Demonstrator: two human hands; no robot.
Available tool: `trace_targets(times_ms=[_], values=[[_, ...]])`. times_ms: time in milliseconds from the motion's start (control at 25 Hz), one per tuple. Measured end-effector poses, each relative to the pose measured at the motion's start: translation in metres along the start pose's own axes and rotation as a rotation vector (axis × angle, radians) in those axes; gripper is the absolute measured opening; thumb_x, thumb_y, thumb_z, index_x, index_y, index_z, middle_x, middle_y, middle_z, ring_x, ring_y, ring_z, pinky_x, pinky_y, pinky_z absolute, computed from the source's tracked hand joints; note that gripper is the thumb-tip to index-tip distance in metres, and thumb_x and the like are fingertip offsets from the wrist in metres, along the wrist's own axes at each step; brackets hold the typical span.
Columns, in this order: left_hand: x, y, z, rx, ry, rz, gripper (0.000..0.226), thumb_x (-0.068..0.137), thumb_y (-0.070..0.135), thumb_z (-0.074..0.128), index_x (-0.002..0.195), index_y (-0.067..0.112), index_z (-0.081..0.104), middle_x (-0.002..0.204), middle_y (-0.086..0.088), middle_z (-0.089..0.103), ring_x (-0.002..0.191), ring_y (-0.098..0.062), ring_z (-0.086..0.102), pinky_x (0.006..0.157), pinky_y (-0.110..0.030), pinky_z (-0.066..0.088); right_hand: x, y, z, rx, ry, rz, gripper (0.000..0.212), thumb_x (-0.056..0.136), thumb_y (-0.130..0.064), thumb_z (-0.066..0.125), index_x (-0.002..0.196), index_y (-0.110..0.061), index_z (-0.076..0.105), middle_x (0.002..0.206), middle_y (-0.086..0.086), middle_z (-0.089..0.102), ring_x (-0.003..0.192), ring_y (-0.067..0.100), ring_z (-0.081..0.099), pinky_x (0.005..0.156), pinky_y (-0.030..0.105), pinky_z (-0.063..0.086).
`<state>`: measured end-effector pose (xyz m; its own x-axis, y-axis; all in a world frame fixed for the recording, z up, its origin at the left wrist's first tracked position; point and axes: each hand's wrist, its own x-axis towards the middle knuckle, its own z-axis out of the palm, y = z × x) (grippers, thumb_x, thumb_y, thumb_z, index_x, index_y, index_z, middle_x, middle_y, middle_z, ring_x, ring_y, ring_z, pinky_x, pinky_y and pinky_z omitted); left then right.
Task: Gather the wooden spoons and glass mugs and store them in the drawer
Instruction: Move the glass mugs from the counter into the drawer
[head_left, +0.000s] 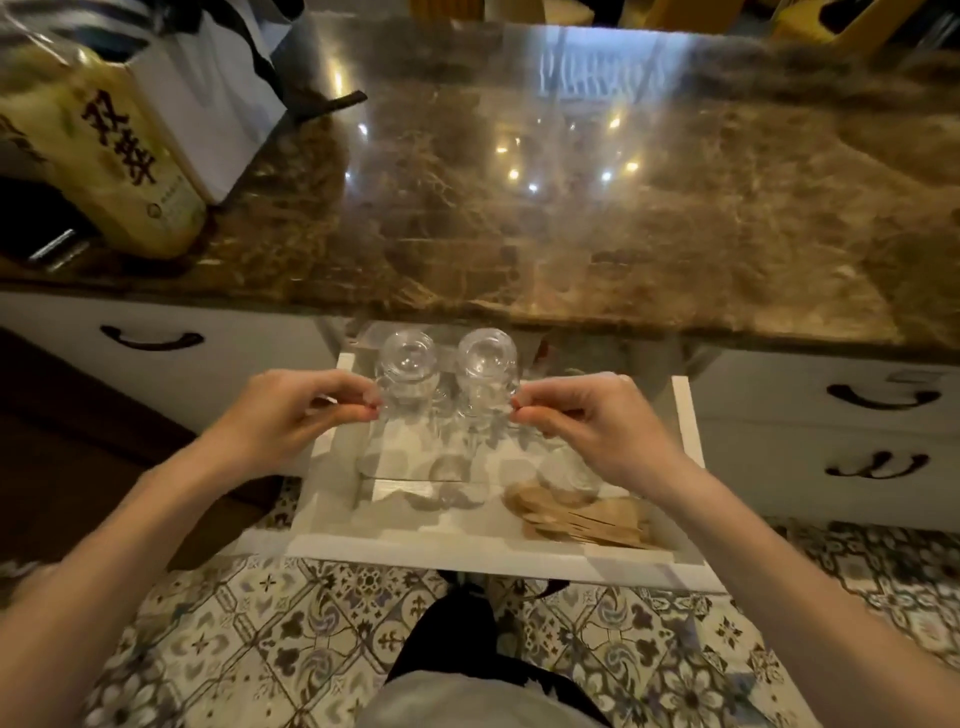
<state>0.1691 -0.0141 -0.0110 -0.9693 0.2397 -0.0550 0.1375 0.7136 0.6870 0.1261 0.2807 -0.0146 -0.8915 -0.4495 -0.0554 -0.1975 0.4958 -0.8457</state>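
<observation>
Head view of an open white drawer (684, 415) below a brown marble counter (571, 208). At far left on the counter, a yellow bag with printed characters (104, 150) leans beside a white bag (208, 93); below the counter edge is a closed drawer front with a dark handle (151, 339). The left hand (291, 410) has its grip pinched together on the left glass mug (405, 374), thumb and forefinger at the mug's left side. Just beside it stands the right glass mug (488, 371); both mugs are above the rear half of the open drawer, and whether they rest on its floor cannot be told. The right hand (587, 421) has its grip pinched together on the right mug's right side. A pile of wooden spoons (576, 514) lies in the drawer's near right corner. Patterned floor tiles (260, 649) show beneath the drawer.
</observation>
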Motion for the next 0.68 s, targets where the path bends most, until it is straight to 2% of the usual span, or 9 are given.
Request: trace_targets(times_ms=[120, 280, 440, 520, 600, 680], values=[[-0.002, -0.025, 0.016, 0.177, -0.080, -0.009, 0.021, 0.084, 0.026, 0.065, 0.104, 0.029, 0.069, 0.100, 0.018, 0.070, 0.090, 0.004, 0.062, 0.075, -0.006, 0.044, -0.003, 0.024, 0.019, -0.208, -0.114, 0.039, 0.013, 0.086, -0.024, 0.064, 0.095, -0.024, 0.072, 0.084, -0.008, 0.073, 0.070, 0.008, 0.064, 0.072, 0.033, 0.057], [0.010, -0.046, 0.037, 0.348, -0.233, 0.004, 0.022, 0.087, 0.030, 0.062, 0.108, 0.030, 0.068, 0.107, 0.014, 0.070, 0.094, -0.001, 0.063, 0.081, -0.021, 0.049, -0.004, 0.052, 0.039, -0.399, -0.300, 0.060, 0.017, 0.091, -0.020, 0.057, 0.103, -0.018, 0.068, 0.096, -0.001, 0.071, 0.081, 0.010, 0.062, 0.072, 0.023, 0.048], [0.032, -0.058, 0.050, 0.502, -0.429, -0.002, 0.025, 0.091, 0.022, 0.059, 0.114, 0.029, 0.061, 0.111, 0.007, 0.069, 0.095, -0.009, 0.064, 0.080, -0.024, 0.050, 0.002, 0.071, 0.051, -0.586, -0.471, 0.054, 0.022, 0.091, -0.017, 0.047, 0.104, -0.016, 0.065, 0.099, 0.006, 0.070, 0.081, 0.019, 0.059, 0.067, 0.029, 0.046], [0.041, -0.061, 0.055, 0.578, -0.513, 0.009, 0.027, 0.092, 0.014, 0.056, 0.116, 0.025, 0.057, 0.112, 0.002, 0.068, 0.095, -0.014, 0.063, 0.077, -0.028, 0.051, 0.007, 0.077, 0.054, -0.605, -0.524, 0.050, 0.022, 0.090, -0.017, 0.046, 0.103, -0.017, 0.063, 0.100, 0.005, 0.068, 0.079, 0.018, 0.056, 0.065, 0.029, 0.044], [0.047, -0.061, 0.057, 0.610, -0.574, 0.013, 0.029, 0.091, 0.011, 0.054, 0.117, 0.021, 0.053, 0.112, -0.004, 0.066, 0.093, -0.019, 0.062, 0.074, -0.030, 0.051, 0.013, 0.081, 0.057, -0.592, -0.584, 0.022, 0.020, 0.090, -0.017, 0.046, 0.103, -0.019, 0.062, 0.100, 0.005, 0.068, 0.081, 0.018, 0.057, 0.069, 0.031, 0.048], [0.052, -0.060, 0.059, 0.666, -0.626, 0.037, 0.028, 0.091, 0.009, 0.053, 0.118, 0.018, 0.052, 0.109, -0.006, 0.065, 0.085, -0.018, 0.057, 0.065, -0.022, 0.044, 0.020, 0.085, 0.061, -0.580, -0.646, -0.022, 0.020, 0.089, -0.014, 0.048, 0.103, -0.017, 0.062, 0.098, 0.006, 0.069, 0.084, 0.021, 0.060, 0.072, 0.031, 0.047]])
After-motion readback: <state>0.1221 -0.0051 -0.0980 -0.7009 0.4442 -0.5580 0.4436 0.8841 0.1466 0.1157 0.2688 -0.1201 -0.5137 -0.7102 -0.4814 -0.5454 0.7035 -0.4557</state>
